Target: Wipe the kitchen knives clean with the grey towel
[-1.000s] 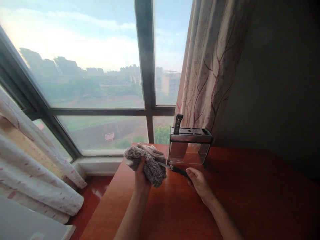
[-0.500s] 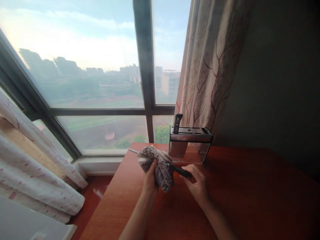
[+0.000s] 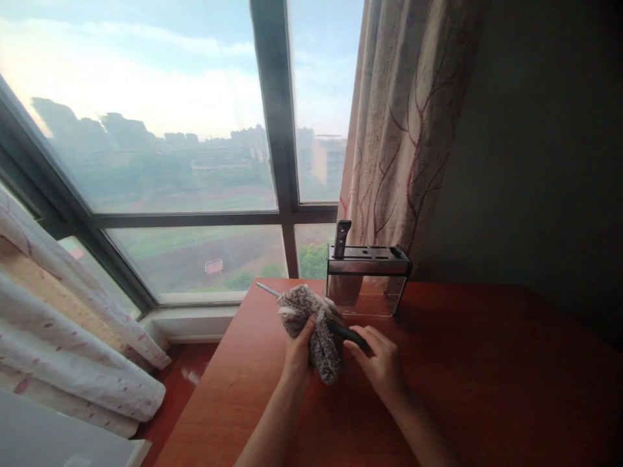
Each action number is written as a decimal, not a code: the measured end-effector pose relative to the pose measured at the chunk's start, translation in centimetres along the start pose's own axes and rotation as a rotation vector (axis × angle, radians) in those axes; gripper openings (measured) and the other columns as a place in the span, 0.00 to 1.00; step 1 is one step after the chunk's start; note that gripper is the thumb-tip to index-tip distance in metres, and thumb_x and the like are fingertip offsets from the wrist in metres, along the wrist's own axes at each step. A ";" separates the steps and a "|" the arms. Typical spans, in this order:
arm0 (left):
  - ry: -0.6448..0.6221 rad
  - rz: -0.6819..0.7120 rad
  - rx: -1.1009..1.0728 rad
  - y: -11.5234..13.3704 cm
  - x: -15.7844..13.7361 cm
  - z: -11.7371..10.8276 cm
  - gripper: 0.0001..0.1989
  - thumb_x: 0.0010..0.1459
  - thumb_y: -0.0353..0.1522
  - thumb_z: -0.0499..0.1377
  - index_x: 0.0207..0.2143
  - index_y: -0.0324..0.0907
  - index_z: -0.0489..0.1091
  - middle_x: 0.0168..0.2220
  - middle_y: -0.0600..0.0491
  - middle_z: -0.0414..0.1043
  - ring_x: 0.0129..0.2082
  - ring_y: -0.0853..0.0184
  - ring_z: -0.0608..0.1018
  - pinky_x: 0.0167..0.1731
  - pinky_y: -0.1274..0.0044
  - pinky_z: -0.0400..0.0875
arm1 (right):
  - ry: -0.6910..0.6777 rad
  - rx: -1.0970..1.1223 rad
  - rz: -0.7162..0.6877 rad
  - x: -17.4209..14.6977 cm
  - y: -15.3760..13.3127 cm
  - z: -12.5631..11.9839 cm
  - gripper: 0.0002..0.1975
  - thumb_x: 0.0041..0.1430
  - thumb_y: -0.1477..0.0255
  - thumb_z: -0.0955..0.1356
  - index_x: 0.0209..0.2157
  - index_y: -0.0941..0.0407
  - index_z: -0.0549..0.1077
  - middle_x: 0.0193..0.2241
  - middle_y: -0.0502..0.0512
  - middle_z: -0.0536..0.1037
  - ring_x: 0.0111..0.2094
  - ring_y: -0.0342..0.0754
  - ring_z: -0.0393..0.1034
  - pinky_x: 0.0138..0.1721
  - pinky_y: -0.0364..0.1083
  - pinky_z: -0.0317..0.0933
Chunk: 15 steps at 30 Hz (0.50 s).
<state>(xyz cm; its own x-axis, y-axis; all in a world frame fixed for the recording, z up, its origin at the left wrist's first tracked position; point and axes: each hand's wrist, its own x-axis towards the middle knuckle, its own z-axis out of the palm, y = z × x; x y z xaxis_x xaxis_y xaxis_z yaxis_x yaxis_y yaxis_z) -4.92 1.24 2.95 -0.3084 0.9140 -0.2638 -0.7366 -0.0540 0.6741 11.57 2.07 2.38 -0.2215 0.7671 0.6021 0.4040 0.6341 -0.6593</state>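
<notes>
My left hand is closed around a grey-and-white fluffy cloth, thumb on top. The cloth is wrapped around the shaft of a sharpening steel, whose thin metal tip sticks out at the upper left. My right hand grips the end of its black ribbed handle. Cloth hides the middle of the shaft. Just beyond my hands stands a clear-sided knife block with a slotted dark top. A knife with a black riveted handle is upright in its left slot.
The reddish-brown wooden table lies under my hands, its left edge beside my left forearm. Behind it are a large window and a patterned curtain. Another curtain hangs at the left.
The cloth and my left hand have shifted right along the steel toward its handle. More of the metal tip shows. The right hand keeps hold of the handle.
</notes>
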 end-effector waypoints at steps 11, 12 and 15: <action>-0.039 -0.135 -0.004 0.1 -0.5 -0.1 0.15 0.49 0.36 0.66 0.36 0.34 0.73 0.30 0.46 0.80 0.31 0.58 0.81 0.34 0.71 0.78 | -0.134 0.393 0.498 0.4 -0.8 0.2 0.23 0.58 0.52 0.63 0.28 0.58 0.74 0.11 0.46 0.65 0.12 0.41 0.60 0.15 0.40 0.52; -0.034 -0.154 -0.005 0.2 -0.6 0.0 0.15 0.49 0.37 0.65 0.35 0.34 0.73 0.28 0.46 0.79 0.30 0.58 0.81 0.33 0.71 0.78 | -0.170 0.467 0.542 0.5 -0.9 0.1 0.23 0.57 0.51 0.63 0.27 0.58 0.72 0.11 0.45 0.64 0.11 0.40 0.58 0.14 0.39 0.50; -0.007 -0.126 -0.014 0.7 -0.9 0.1 0.14 0.49 0.36 0.65 0.36 0.36 0.72 0.28 0.47 0.79 0.28 0.59 0.81 0.31 0.71 0.78 | -0.299 0.754 0.729 0.6 -1.1 -0.2 0.25 0.57 0.49 0.62 0.24 0.57 0.68 0.10 0.42 0.60 0.09 0.36 0.50 0.11 0.38 0.42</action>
<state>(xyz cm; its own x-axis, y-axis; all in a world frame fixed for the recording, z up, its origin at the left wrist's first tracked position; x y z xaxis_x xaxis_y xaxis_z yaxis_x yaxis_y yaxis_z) -5.10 0.46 3.70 -0.2086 0.9165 -0.3415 -0.7779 0.0561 0.6259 11.13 1.82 3.58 -0.3973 0.9108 -0.1121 -0.0998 -0.1643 -0.9814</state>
